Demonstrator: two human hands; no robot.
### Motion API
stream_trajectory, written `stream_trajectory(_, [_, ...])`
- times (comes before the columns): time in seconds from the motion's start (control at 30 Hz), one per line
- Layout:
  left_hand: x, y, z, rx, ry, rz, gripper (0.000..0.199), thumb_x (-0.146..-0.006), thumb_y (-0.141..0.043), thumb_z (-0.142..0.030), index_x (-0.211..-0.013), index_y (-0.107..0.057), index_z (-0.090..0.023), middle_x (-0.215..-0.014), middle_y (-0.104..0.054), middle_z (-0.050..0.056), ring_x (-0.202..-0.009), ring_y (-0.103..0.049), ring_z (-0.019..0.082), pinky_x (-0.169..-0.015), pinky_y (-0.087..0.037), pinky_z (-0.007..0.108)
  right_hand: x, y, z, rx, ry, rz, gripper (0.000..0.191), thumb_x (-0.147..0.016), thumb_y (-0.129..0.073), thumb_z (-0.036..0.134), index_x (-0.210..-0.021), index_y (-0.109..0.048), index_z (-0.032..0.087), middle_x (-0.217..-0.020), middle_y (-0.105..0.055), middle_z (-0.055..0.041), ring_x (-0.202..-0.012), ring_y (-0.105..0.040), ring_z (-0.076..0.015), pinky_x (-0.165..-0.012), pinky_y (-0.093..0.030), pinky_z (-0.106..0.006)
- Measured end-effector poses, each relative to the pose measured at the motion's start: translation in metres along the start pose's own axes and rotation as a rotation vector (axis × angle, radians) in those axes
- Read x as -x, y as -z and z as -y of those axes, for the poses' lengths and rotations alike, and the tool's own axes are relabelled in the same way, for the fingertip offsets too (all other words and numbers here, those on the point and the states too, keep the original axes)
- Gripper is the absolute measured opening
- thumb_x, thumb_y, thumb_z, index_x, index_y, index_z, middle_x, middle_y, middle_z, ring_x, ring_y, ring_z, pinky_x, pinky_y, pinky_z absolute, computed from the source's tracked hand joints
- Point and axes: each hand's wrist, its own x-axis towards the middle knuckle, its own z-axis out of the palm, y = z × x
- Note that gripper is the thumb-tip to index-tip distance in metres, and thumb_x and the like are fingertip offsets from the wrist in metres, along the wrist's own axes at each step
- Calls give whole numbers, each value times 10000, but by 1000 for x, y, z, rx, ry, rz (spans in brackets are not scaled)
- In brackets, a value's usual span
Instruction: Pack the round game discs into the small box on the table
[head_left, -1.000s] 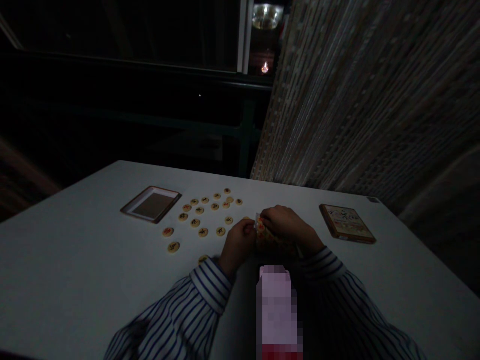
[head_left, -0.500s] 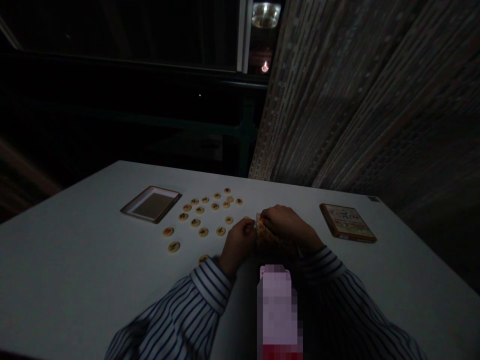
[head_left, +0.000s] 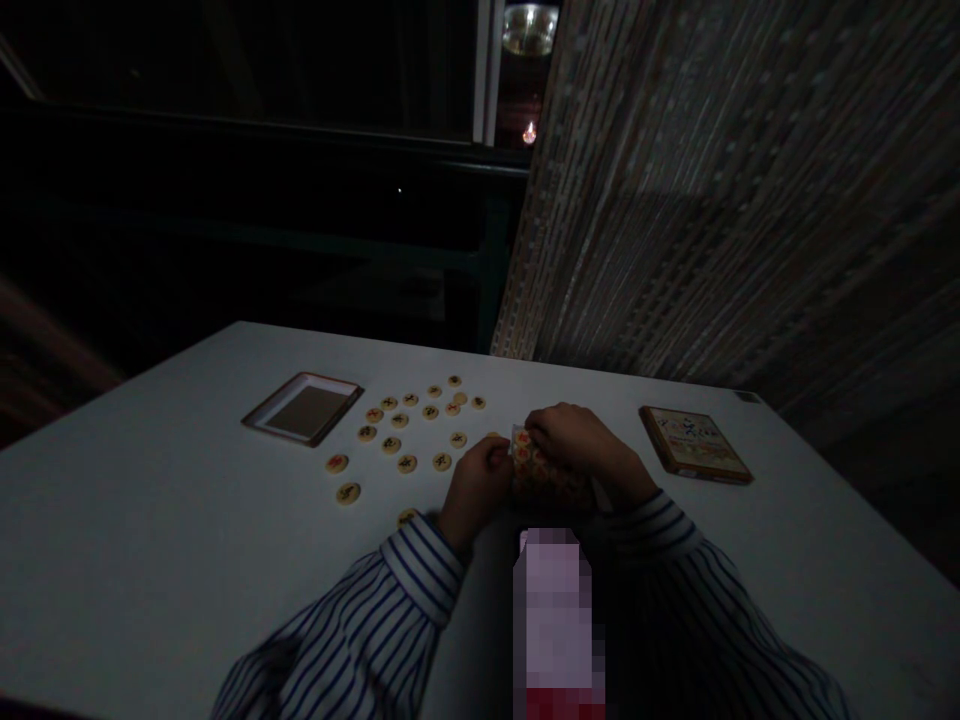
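Between my hands is a clear pack of Chinese chess pieces (head_left: 551, 483), with red characters showing through it. My left hand (head_left: 478, 488) is closed, pinching the pack's left edge between thumb and fingers. From above, my right hand (head_left: 581, 440) curls over the pack's far side, its fingertips on the top near the left end. Loose Chinese chess pieces (head_left: 391, 445), round and pale with dark or red characters, lie scattered to the left of my hands. One piece (head_left: 407, 517) is partly hidden by my left cuff.
An open shallow box half (head_left: 346, 405) lies on the white table (head_left: 187, 520) at the left. A flat box with a printed cover (head_left: 697, 445) is at the right. Nearest me is a pixelated pale pink oblong (head_left: 559, 620). A bead curtain (head_left: 675, 200) hangs behind the table.
My right hand has shifted slightly right and up along the pack, uncovering more of the red-marked pieces inside. My left hand stays at the same edge. The loose pieces have not moved.
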Motion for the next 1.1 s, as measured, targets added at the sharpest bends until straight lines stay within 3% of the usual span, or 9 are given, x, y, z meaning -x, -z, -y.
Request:
stream_trajectory(0.23, [2, 0, -1, 7, 6, 18, 204, -709, -481, -165, -864, -613, -141, -743, -624, 16, -687, -558, 127, -638, -436, 234, 4, 13, -9, 27, -81, -24, 329, -885, -337, 295, -1014, -619, 186, -1007, -648, -109, -921, -584, -216, -714, -379, -289])
stream_trajectory(0.53, [3, 1, 2, -17, 21, 75, 297, -704, -495, -177, -976, -607, -135, -827, -635, 47, -708, -566, 137, -619, -441, 239, 2, 2, -19, 54, -139, 94, 302, -823, -402, 207, -1001, -643, 164, -1014, -649, -150, -925, -595, -232, -715, -398, -306])
stream_trajectory(1.1, [5, 2, -1, -56, -23, 86, 288, -719, -482, -132, -970, -617, -163, -880, -671, 50, -776, -609, 152, -662, -473, 246, 2, -3, -23, 38, -160, 92, 311, -790, -440, 159, -1024, -646, 158, -1016, -648, -160, -914, -604, -227, -708, -410, -297])
